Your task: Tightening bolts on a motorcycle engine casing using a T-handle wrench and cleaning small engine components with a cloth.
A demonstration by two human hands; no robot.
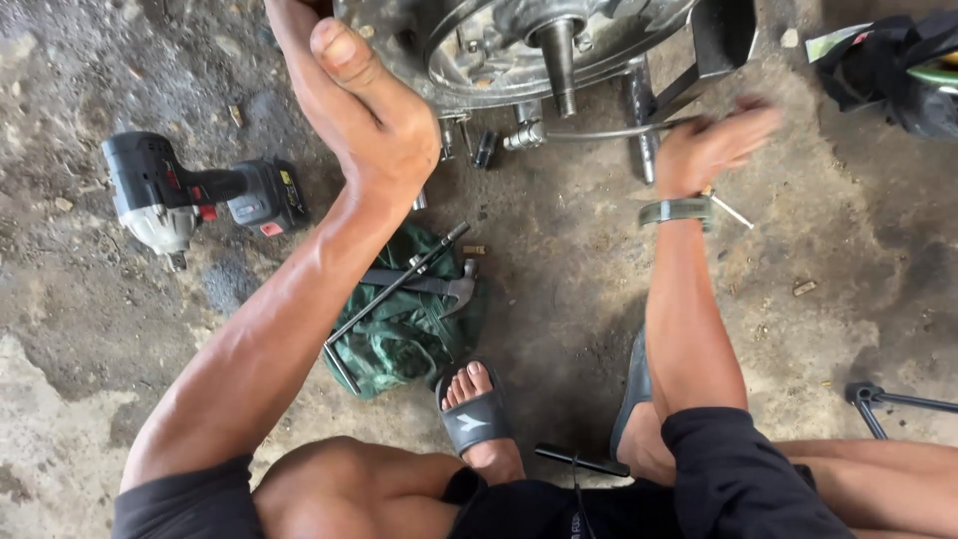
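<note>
Grey metal wheel hub (499, 40), far centre: left hand (369, 110) braced against its rim; blurred right hand (711, 145), grip indiscernible, on wrench (599, 132) lying left-right.

The wheel hub (519, 40) is bare metal, dull grey with a worn sheen, and its axle (559, 65) looks smooth. The floor (559, 260) is rough, stained concrete. A green cloth (399, 339) lies crumpled and matt under a slim dark metal wrench (394, 289); the impact driver (190, 200) has a matt black plastic body.

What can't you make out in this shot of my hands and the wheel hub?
- Head view: right hand is motion-blurred; its grip on the thin rod is unclear.
- Left hand: fingers cut off by the top edge.
- Wheel hub: upper part out of frame.
</note>
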